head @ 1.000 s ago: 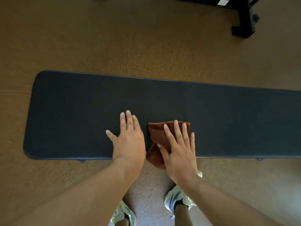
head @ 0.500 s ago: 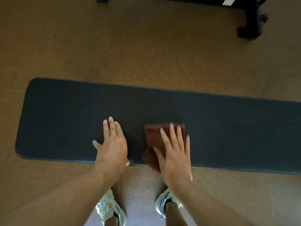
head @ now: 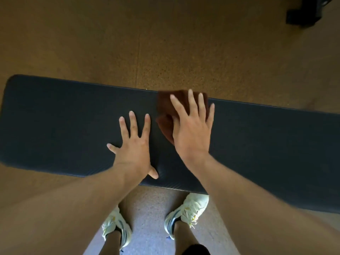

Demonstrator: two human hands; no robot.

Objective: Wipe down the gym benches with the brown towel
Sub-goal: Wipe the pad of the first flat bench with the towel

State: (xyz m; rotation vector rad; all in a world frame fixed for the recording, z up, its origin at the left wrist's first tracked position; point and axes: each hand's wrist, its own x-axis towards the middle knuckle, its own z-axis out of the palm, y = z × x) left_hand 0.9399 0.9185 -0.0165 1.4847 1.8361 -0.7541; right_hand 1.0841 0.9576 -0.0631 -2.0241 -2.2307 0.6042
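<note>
**Towel at the far edge of the bench, flat under the right hand**

The towel (head: 166,115) is brown and folded. It lies on the dark bench (head: 64,126) a little right of the centre of the frame, and its top side reaches the far edge of the pad. The right hand (head: 193,129) presses on it with straight, spread fingers; nothing is pinched, the palm only holds the cloth down. The left hand (head: 133,148) rests flat on the bare pad just beside the towel, fingers wide, holding nothing. I judge that it supports the body.

The step in hand seems to be a wipe across the width of the pad. To do it well, the palm should stay flat so that the whole fold touches the surface, not only the fingertips. Each pass should go from one long edge to the other and overlap the pass before it. The towel hangs a little over the far edge, so a loose corner could fold under; even pressure will prevent this. The long part of the pad at the left of the frame and the part at the right need the same care, and so does the rounded end at the left.

There are no containers in view. Below are two pale shoes (head: 185,212) on the floor (head: 110,43), and a dark frame (head: 309,13) at the upper right.
</note>
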